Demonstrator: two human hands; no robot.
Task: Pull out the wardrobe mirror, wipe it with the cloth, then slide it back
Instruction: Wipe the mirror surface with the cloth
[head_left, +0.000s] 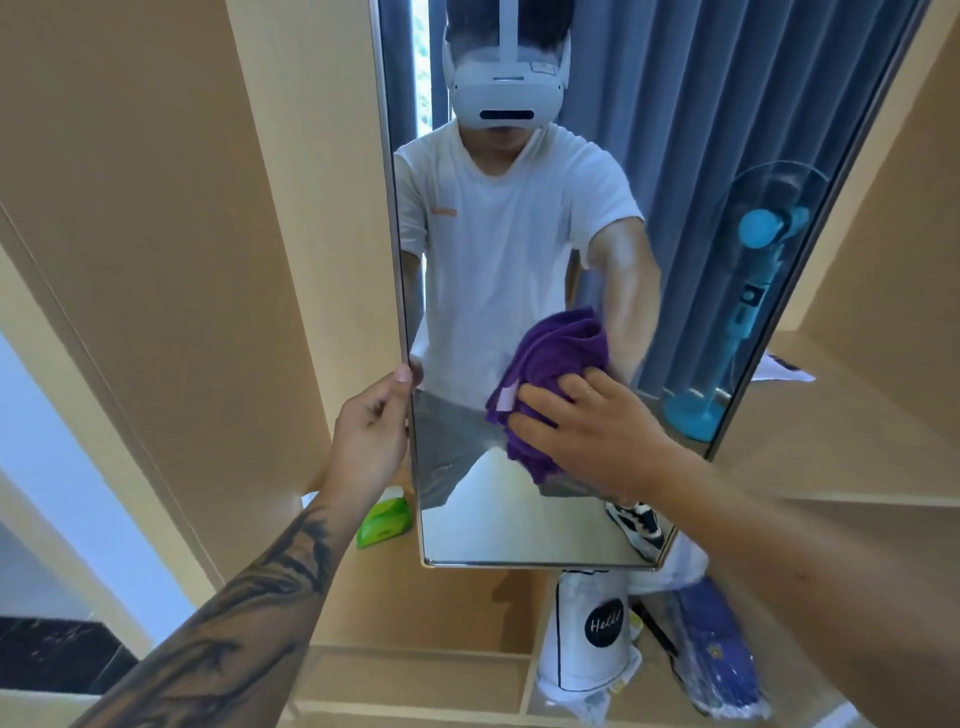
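The tall wardrobe mirror (524, 535) stands pulled out in front of me, framed in thin metal, reflecting a person in a white shirt. My left hand (371, 431) grips the mirror's left edge at mid-height, thumb on the frame. My right hand (587, 426) presses a bunched purple cloth (524, 415) flat against the glass, fingers spread over it. The upper purple mass is the cloth's reflection.
Beige wardrobe panels (208, 260) flank the mirror on both sides. A green packet (387, 519) lies low behind the left edge. Below the mirror, shelf compartments hold a white bag (592, 634) and a blue plastic-wrapped item (717, 649). A fan appears in the reflection.
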